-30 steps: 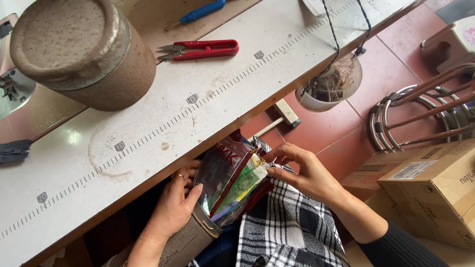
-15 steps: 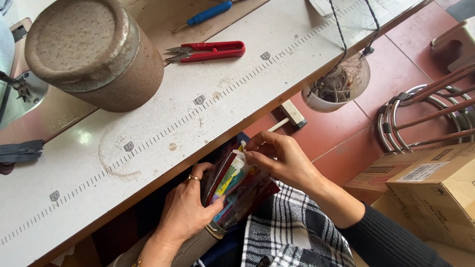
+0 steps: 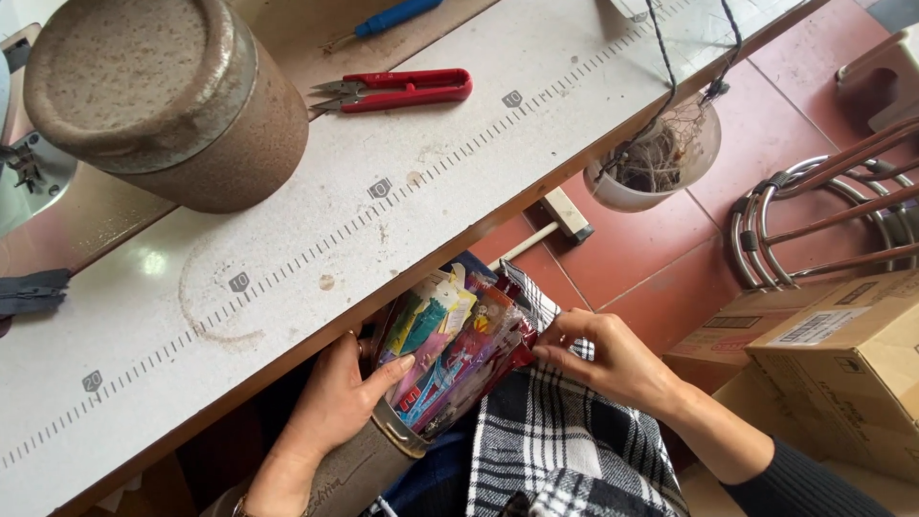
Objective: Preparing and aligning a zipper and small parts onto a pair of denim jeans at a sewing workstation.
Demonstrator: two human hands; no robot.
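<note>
Just below the front edge of a white worktable [image 3: 402, 220], both hands are at a small metal box [image 3: 402, 436] resting on my lap. My left hand [image 3: 340, 402] holds its left side, fingers laid on colourful flat packets [image 3: 445, 349] that stand upright inside. My right hand [image 3: 603, 359] pinches the right edge of the packets, beside a dark red wrapper [image 3: 512, 359]. Under the box lies black-and-white plaid cloth [image 3: 565, 450].
On the table stand a large brown cylindrical weight [image 3: 163, 105], red thread snips [image 3: 397, 89] and a blue-handled tool [image 3: 397, 14]. A white bucket of thread scraps [image 3: 656, 158] hangs at the table edge. Cardboard boxes [image 3: 842, 354] and a metal stool frame [image 3: 823, 211] stand on the red tiled floor.
The packets were tilted and held up a second ago. Now they stand spread in the box, and my right hand has shifted from their top to their right edge.
</note>
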